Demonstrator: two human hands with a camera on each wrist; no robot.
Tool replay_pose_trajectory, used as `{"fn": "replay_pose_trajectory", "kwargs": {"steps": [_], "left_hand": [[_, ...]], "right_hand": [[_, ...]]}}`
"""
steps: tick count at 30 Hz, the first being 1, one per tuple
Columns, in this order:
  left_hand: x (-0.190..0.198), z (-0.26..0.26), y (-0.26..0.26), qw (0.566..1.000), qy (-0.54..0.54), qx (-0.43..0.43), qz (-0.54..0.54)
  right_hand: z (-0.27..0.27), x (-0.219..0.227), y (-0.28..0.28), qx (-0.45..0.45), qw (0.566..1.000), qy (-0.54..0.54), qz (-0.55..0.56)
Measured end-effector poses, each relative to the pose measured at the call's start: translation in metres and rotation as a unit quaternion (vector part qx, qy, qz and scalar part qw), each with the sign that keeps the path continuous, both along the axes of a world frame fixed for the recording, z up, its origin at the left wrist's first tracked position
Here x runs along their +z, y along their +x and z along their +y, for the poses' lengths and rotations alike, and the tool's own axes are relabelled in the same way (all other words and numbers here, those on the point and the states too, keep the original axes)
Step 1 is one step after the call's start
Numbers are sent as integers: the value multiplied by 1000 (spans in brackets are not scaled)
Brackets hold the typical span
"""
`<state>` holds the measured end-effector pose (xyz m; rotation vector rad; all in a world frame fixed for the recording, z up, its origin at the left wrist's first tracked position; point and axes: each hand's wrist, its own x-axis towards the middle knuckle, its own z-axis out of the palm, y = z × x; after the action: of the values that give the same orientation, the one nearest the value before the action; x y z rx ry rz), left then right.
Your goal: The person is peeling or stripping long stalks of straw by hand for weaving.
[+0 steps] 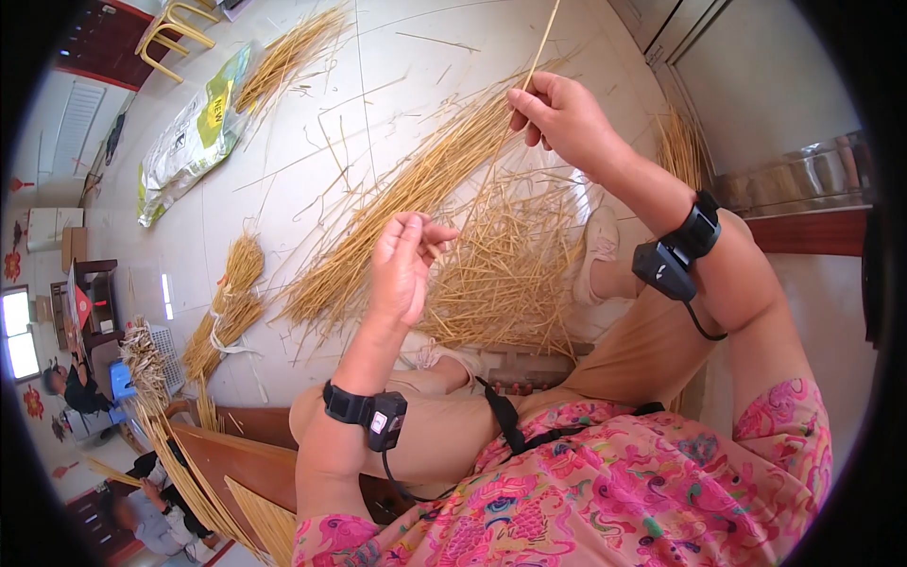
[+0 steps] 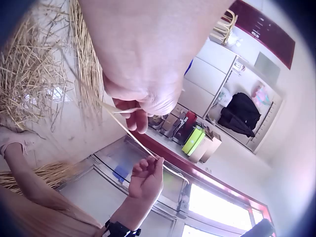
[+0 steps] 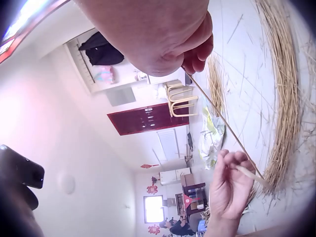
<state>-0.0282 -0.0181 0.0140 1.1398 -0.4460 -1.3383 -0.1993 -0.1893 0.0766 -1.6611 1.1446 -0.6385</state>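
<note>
My right hand pinches a long thin straw stalk between thumb and fingers, above the straw. The stalk slants down past the fingertips of my left hand. In the right wrist view, my left hand has its fingers curled round a short pale strip, beside the stalk. The left wrist view shows the strip at the left fingers, and the right hand on the stalk's far part. Below lie a long straw bundle and a tangled heap of loose straw.
A tied straw bundle and a green-white bag with straw beside it lie on the left floor. A stool stands at the back. More straw leans by the right cabinet. Wooden furniture and other people are at lower left.
</note>
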Motion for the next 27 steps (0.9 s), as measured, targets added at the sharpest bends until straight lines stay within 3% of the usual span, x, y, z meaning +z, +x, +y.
{"fn": "replay_pose_trajectory", "kwargs": {"steps": [5, 8, 10, 11, 12, 14, 17, 20, 23, 24, 27], "left_hand": [[2, 5, 21, 998, 17, -46, 32], [-7, 7, 26, 989, 116, -81, -32], [-13, 9, 30, 959, 203, -151, -127], [-17, 10, 32, 936, 244, -184, -175], [-30, 13, 34, 890, 217, -242, -320], [-56, 22, 39, 726, 146, -338, -581], [-39, 30, 23, 727, 51, -352, -587], [-41, 8, 24, 797, 36, -122, -590], [-12, -6, 27, 759, -88, -16, -645], [-5, -9, 25, 715, -139, -28, -685], [7, -3, -1, 849, -119, -105, -505]], "right_hand": [[-19, 4, -8, -73, 996, -54, -11], [-35, 12, -20, -110, 990, -90, -21], [-46, 14, -30, -133, 985, -104, -33], [-51, 16, -34, -144, 982, -112, -39], [-54, 18, -37, -155, 978, -126, -53], [-62, 20, -40, -146, 981, -115, -60], [-55, 17, -35, -103, 988, -78, -78], [-24, 2, -15, -48, 991, 18, -120], [10, -17, 6, -13, 974, 128, -188], [20, -18, 11, 4, 970, 150, -190], [42, -29, 19, 45, 961, 210, -173]]}}
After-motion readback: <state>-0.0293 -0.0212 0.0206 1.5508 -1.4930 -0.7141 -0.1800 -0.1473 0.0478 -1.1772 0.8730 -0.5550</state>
